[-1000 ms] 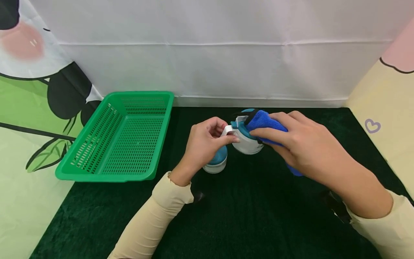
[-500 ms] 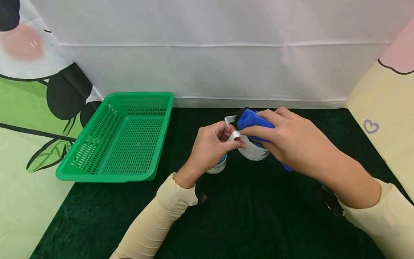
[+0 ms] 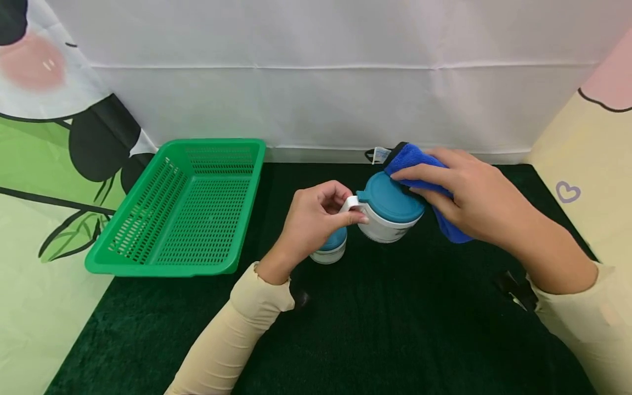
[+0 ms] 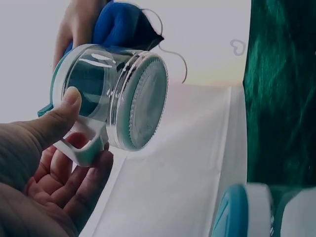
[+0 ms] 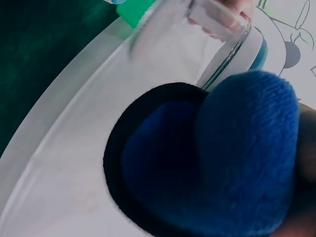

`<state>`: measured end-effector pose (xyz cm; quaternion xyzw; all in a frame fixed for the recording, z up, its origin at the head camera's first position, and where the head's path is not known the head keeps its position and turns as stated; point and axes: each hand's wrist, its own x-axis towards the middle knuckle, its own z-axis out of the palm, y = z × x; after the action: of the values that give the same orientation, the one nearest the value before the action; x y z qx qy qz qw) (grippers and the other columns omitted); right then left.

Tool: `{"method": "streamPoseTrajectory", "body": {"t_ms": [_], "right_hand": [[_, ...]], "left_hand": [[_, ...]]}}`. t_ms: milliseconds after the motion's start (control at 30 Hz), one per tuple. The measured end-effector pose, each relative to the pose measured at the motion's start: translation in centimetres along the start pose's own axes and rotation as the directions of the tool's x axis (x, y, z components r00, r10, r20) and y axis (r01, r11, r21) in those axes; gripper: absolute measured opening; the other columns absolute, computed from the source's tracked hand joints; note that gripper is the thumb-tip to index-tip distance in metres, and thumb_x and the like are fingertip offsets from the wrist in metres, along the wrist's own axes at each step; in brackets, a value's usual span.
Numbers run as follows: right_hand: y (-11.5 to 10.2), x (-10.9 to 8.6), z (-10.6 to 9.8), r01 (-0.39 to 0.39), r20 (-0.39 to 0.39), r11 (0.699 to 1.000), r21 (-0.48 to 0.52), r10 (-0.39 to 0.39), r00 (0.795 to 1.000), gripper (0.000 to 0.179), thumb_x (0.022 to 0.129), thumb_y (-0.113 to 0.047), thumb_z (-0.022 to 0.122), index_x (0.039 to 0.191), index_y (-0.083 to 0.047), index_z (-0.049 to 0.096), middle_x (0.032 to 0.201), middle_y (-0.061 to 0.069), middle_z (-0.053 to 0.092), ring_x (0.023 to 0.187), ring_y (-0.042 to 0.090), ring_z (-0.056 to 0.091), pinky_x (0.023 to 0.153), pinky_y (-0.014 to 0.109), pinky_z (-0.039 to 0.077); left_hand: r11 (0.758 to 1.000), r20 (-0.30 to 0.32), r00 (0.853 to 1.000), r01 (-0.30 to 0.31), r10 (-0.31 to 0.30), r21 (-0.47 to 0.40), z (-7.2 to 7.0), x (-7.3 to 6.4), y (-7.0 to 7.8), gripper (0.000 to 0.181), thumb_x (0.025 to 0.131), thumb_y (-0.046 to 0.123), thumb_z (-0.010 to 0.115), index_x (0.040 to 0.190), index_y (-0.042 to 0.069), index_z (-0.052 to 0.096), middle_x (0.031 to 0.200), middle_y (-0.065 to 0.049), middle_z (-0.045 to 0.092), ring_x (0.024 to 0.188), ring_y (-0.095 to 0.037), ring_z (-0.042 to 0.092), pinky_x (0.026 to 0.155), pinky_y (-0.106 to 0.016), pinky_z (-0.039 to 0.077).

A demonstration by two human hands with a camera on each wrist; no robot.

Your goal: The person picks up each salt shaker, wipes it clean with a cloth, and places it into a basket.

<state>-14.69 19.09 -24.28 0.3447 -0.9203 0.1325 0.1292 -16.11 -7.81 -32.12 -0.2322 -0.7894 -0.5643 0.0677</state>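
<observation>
My left hand (image 3: 321,214) pinches the white handle of a clear jar (image 3: 385,227) with a teal lid (image 3: 393,197). In the left wrist view the jar (image 4: 94,74) is tilted, its ribbed base toward the camera, thumb on its side. My right hand (image 3: 464,192) grips a folded blue cloth (image 3: 417,159) with black edging, which touches the right side of the lid. The cloth (image 5: 247,153) fills much of the right wrist view and hides part of the jar. A second teal-lidded jar (image 3: 332,252) stands below my left hand, partly covered by it.
A green plastic basket (image 3: 197,219) with slotted sides sits at the left of the table. Dark green fabric (image 3: 385,329) covers the tabletop. A white cloth backdrop (image 3: 316,109) rises behind its far edge, with printed panels on both sides.
The cloth first moved left over the lid, then back to the right and up, uncovering most of the lid. The jar moved slightly right, then back left, its handle still in my left hand.
</observation>
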Motion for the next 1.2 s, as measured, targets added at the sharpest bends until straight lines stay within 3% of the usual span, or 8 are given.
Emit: {"method": "streamPoseTrajectory", "body": {"t_ms": [100, 267, 500, 600, 800, 1000, 1100, 1200], "right_hand": [[-0.7, 0.6, 0.2, 0.048, 0.004, 0.998, -0.030, -0.048, 0.999, 0.037, 0.099, -0.014, 0.072, 0.134, -0.026, 0.068, 0.136, 0.017, 0.061, 0.122, 0.042, 0.057, 0.096, 0.066, 0.049], [-2.1, -0.1, 0.7, 0.115, 0.004, 0.990, -0.079, -0.115, 0.993, 0.040, 0.094, -0.015, 0.078, 0.132, -0.027, 0.070, 0.132, 0.015, 0.064, 0.115, 0.037, 0.059, 0.089, 0.061, 0.056], [-0.8, -0.4, 0.2, 0.026, -0.022, 0.997, -0.074, -0.028, 0.999, 0.042, 0.094, -0.013, 0.077, 0.133, -0.026, 0.069, 0.133, 0.016, 0.063, 0.118, 0.042, 0.059, 0.091, 0.067, 0.052], [-1.0, 0.0, 0.2, 0.046, -0.028, 0.995, -0.094, -0.048, 0.998, 0.041, 0.094, -0.013, 0.077, 0.133, -0.026, 0.069, 0.134, 0.017, 0.063, 0.117, 0.042, 0.059, 0.092, 0.066, 0.052], [-1.7, -0.5, 0.1, 0.102, -0.008, 0.991, -0.091, -0.103, 0.995, 0.045, 0.091, -0.014, 0.081, 0.133, -0.027, 0.069, 0.132, 0.015, 0.064, 0.116, 0.038, 0.059, 0.088, 0.063, 0.056], [-0.4, 0.3, -0.6, 0.030, 0.010, 0.997, -0.068, -0.029, 1.000, 0.037, 0.097, -0.014, 0.074, 0.132, -0.026, 0.069, 0.135, 0.017, 0.062, 0.120, 0.044, 0.057, 0.093, 0.068, 0.051], [-0.9, 1.0, -0.3, 0.065, 0.027, 0.994, -0.087, -0.063, 0.998, 0.035, 0.097, -0.016, 0.074, 0.130, -0.025, 0.070, 0.134, 0.016, 0.062, 0.120, 0.043, 0.058, 0.092, 0.066, 0.052], [-2.1, 0.9, 0.1, 0.132, 0.025, 0.984, -0.117, -0.130, 0.991, 0.038, 0.094, -0.016, 0.079, 0.130, -0.025, 0.070, 0.132, 0.015, 0.063, 0.115, 0.040, 0.060, 0.089, 0.062, 0.056]], "left_hand": [[1.000, 0.016, 1.000, -0.009, 0.009, 0.007, 0.4, 0.0, -0.1, 0.019, 0.086, 0.014, 0.086, 0.095, 0.007, 0.070, 0.090, 0.002, 0.073, 0.075, -0.013, 0.069, 0.072, -0.030, 0.061], [0.998, -0.025, 1.000, 0.011, -0.009, 0.064, 0.4, 0.1, -0.3, 0.020, 0.085, 0.017, 0.087, 0.093, 0.009, 0.070, 0.086, 0.004, 0.072, 0.073, -0.011, 0.067, 0.069, -0.029, 0.060], [1.000, -0.017, 1.000, 0.009, -0.008, 0.019, 0.1, 0.2, -0.3, 0.021, 0.085, 0.015, 0.087, 0.095, 0.008, 0.071, 0.089, 0.003, 0.073, 0.075, -0.013, 0.068, 0.073, -0.030, 0.061], [1.000, 0.000, 1.000, 0.001, -0.001, 0.003, 0.2, 0.2, -0.3, 0.021, 0.086, 0.015, 0.087, 0.095, 0.007, 0.070, 0.090, 0.002, 0.074, 0.076, -0.013, 0.069, 0.074, -0.030, 0.061], [0.999, -0.032, 0.999, 0.022, -0.021, 0.035, -0.1, 0.3, -0.1, 0.020, 0.085, 0.016, 0.087, 0.095, 0.009, 0.070, 0.088, 0.004, 0.072, 0.075, -0.013, 0.068, 0.073, -0.030, 0.060], [0.999, 0.041, 0.999, -0.033, 0.032, 0.009, 0.4, 0.4, -0.1, 0.021, 0.084, 0.014, 0.087, 0.096, 0.007, 0.071, 0.091, 0.002, 0.073, 0.075, -0.013, 0.068, 0.074, -0.029, 0.061], [0.999, 0.062, 0.997, -0.048, 0.046, 0.022, 1.0, 0.5, -0.1, 0.021, 0.085, 0.016, 0.087, 0.096, 0.008, 0.071, 0.091, 0.002, 0.073, 0.076, -0.011, 0.068, 0.073, -0.028, 0.060], [0.998, 0.040, 0.999, -0.032, 0.030, 0.054, 1.4, 0.5, -0.1, 0.021, 0.085, 0.017, 0.087, 0.095, 0.007, 0.071, 0.089, 0.002, 0.073, 0.075, -0.009, 0.068, 0.072, -0.026, 0.060]]}}
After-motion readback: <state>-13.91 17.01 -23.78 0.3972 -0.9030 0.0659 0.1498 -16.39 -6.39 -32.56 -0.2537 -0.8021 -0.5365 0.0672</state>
